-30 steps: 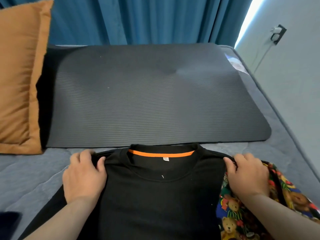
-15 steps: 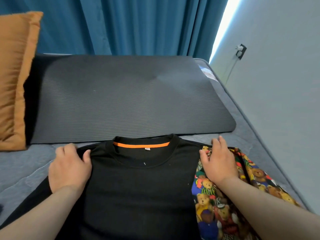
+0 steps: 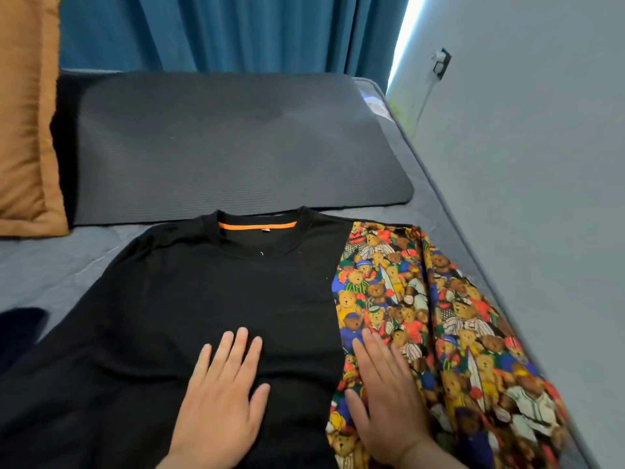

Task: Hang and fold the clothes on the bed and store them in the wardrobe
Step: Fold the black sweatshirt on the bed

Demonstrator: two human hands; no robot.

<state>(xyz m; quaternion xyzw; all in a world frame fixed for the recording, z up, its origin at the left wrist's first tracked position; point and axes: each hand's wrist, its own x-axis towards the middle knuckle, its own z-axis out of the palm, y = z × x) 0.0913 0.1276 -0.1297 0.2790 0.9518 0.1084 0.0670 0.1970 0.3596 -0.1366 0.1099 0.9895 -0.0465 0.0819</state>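
A black long-sleeved shirt with an orange strip inside its collar lies flat on the grey bed, neck away from me. My left hand rests flat on its lower front, fingers spread. Beside it on the right lies a garment printed with colourful teddy bears. My right hand lies flat on that print, along the black shirt's right edge, fingers apart. Neither hand grips anything.
A dark ribbed mat covers the bed beyond the shirt. An orange pillow stands at the left. Blue curtains hang behind. A grey wall with a socket runs along the bed's right side. A dark item shows at the left edge.
Both hands let go of the shirt's shoulders and slid down toward me, now lying flat near its lower part. The view has shifted right.
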